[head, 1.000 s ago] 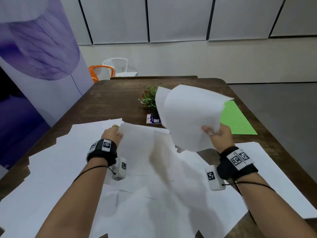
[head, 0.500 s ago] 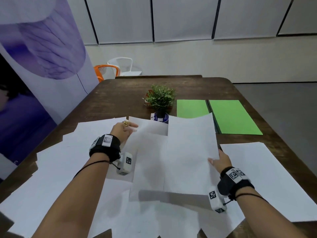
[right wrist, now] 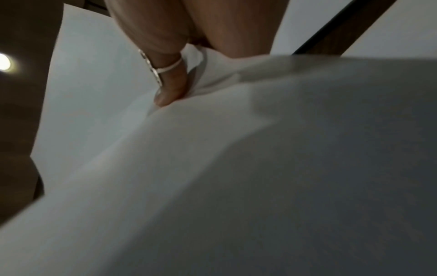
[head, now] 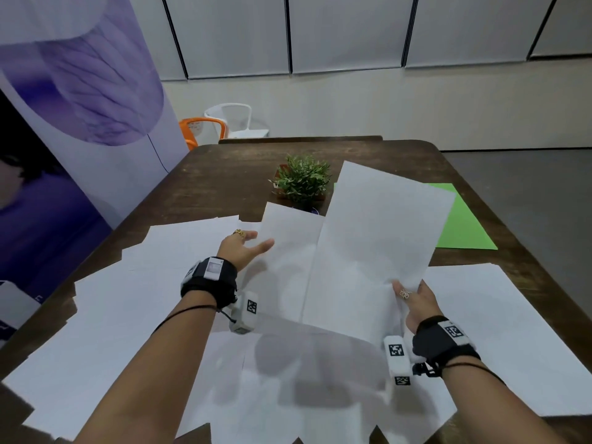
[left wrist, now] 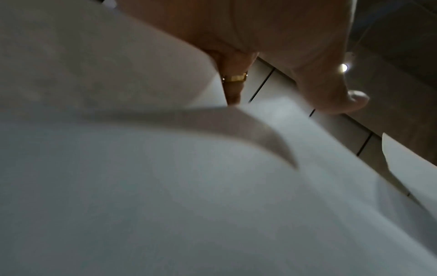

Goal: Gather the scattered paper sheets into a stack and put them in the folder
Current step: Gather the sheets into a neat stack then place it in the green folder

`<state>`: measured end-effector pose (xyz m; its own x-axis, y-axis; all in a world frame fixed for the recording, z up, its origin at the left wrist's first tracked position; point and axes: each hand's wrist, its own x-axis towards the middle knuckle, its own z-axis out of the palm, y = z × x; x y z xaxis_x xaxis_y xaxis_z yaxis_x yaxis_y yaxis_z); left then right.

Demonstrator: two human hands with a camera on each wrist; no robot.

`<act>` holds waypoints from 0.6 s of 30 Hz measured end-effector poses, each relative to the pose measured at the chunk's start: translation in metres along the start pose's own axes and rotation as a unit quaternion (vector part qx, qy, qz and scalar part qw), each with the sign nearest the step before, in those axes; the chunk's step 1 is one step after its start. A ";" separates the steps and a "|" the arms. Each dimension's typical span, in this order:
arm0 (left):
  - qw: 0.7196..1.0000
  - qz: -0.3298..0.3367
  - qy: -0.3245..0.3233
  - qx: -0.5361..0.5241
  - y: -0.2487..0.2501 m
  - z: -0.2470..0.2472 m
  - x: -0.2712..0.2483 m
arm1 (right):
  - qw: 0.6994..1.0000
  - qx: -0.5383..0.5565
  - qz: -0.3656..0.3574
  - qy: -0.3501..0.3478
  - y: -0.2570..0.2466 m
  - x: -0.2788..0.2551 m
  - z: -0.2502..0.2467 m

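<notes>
My right hand (head: 411,298) grips the near right corner of a few white paper sheets (head: 378,245) and holds them raised and tilted over the table. The right wrist view has a ringed finger (right wrist: 173,89) curled into the crumpled paper (right wrist: 236,168). My left hand (head: 246,248) lies with straight fingers at the left edge of the lower held sheet (head: 288,261), its thumb (left wrist: 343,95) stretched out above the paper. The green folder (head: 461,225) lies open at the far right, its left half hidden behind the raised sheets. More white sheets (head: 128,299) lie scattered over the table.
A small potted plant (head: 302,181) stands at mid table just beyond the held sheets. One large sheet (head: 496,315) lies at the right by my right wrist. The dark wooden table (head: 224,177) is bare at the far end. A purple banner (head: 80,123) stands left; chairs sit behind.
The right hand has lifted the sheets' far edge up and to the right, and they now cover the folder's left half. The left thumb has slid onto the sheet's left edge.
</notes>
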<state>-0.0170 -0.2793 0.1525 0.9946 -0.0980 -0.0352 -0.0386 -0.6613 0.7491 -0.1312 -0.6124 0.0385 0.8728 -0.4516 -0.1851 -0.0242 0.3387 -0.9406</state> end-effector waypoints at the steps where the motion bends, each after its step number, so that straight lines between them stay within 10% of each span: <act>1: 1.000 0.001 -0.006 -0.002 0.002 0.001 0.000 | 1.000 -0.003 0.005 -0.008 -0.002 -0.001 0.001; 10: 0.993 0.105 0.026 0.042 0.037 -0.005 0.003 | 0.928 -0.357 -0.055 0.089 0.001 0.011 -0.005; 18: 0.989 0.130 0.037 0.053 0.055 -0.030 0.017 | 0.966 -0.232 -0.099 0.052 -0.025 0.006 -0.013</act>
<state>0.0002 -0.2956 0.2130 0.9538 -0.2236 0.2007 -0.3004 -0.6956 0.6527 -0.1320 -0.6341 0.0574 0.8300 -0.5577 0.0064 -0.0989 -0.1586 -0.9824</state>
